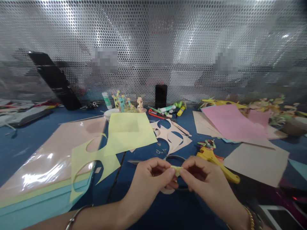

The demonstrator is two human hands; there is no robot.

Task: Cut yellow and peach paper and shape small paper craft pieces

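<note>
A small piece of yellow paper (177,169) is pinched between my two hands near the bottom centre. My left hand (153,177) holds its left end between thumb and fingertips, and my right hand (201,175) grips the right end the same way. Partly hidden behind my hands lies a pair of scissors, with a blade (134,162) poking out left of my left hand. A yellow tool (216,163) rests just beyond my right hand. Yellow sheet (130,131) and cut-out yellow paper (96,156) lie to the left.
Cut pale paper (174,135), a red cutter (156,114), glue sticks (168,108) and a black phone (161,95) stand or lie ahead. Pink paper (235,123) is at the right, plastic-wrapped sheets (59,150) at the left. A perforated metal panel (148,41) closes the back.
</note>
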